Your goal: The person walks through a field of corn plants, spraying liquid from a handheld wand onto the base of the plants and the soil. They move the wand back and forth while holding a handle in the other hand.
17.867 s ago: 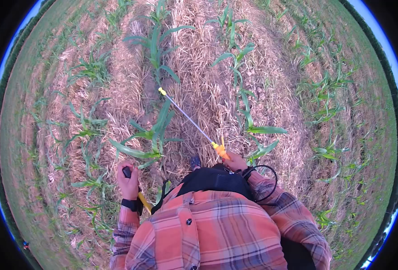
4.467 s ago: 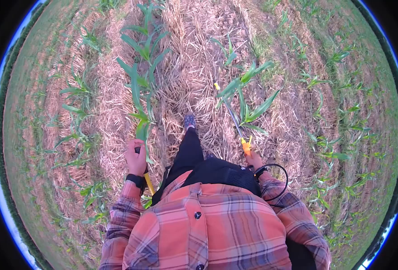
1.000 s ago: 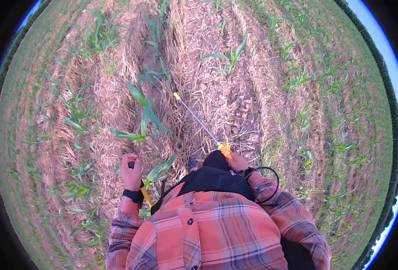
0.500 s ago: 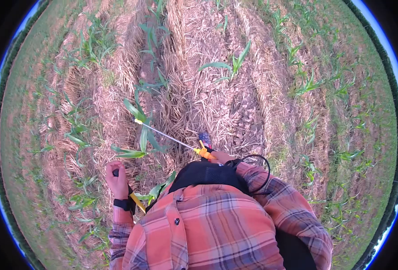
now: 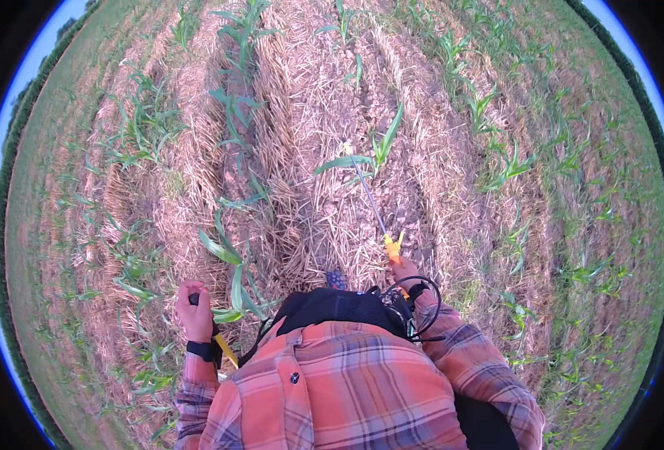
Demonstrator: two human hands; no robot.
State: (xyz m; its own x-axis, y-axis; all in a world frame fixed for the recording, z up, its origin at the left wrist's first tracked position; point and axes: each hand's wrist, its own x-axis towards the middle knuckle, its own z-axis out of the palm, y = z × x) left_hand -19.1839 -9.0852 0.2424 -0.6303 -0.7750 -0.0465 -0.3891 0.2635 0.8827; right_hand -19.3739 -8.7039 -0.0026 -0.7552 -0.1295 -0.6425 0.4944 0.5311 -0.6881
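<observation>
My right hand (image 5: 404, 270) is closed round the orange-yellow handle of a spray wand (image 5: 392, 244). Its thin tube runs forward and slightly left to a yellow nozzle (image 5: 348, 148), which appears beside a lone young corn plant (image 5: 380, 154). At the left, my left hand (image 5: 194, 311) grips the black knob of a yellow pump lever (image 5: 227, 350) that runs back beside my body. Just right of that hand stand corn leaves (image 5: 236, 285). A black hose (image 5: 435, 300) loops by my right wrist.
Rows of young corn (image 5: 512, 166) grow on both sides, with dry straw (image 5: 275, 127) over cracked soil. A patterned shoe (image 5: 337, 279) shows below my body. Trees line the far field edge.
My right hand has swung the wand from the left row of corn over to the lone plant ahead. My left hand stays on the lever, slightly lower in view.
</observation>
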